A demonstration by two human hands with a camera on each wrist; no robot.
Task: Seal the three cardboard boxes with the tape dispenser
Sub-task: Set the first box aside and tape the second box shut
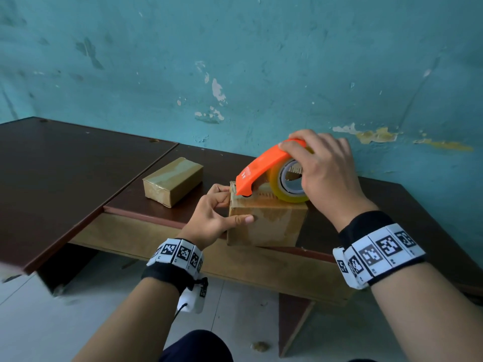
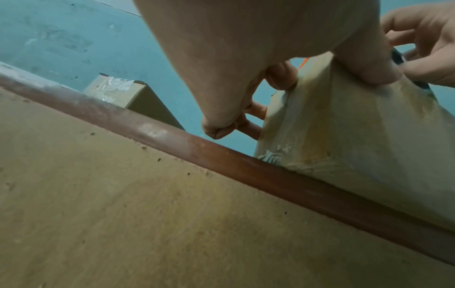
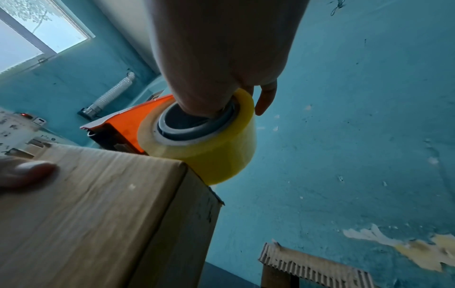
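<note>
On the dark table (image 1: pixel 65 163), toward the left, a small box (image 1: pixel 172 180) lies alone, its top glossy with tape. Right of it, at the table's front edge, stands a bigger box (image 1: pixel 266 220). The left hand (image 1: pixel 211 218) grips this box's left end, thumb flat on the front face and fingers curled on the end; the left wrist view shows only parts of those fingers. The tape dispenser (image 1: pixel 264 168) rests on the box top, orange nose at the left edge, its yellowish roll (image 3: pixel 209 148) over the right corner. The right hand (image 1: pixel 326 173) wraps over the dispenser, thumb inside the roll's core. A third box (image 3: pixel 315 270) is cut off at the right wrist view's bottom edge.
</note>
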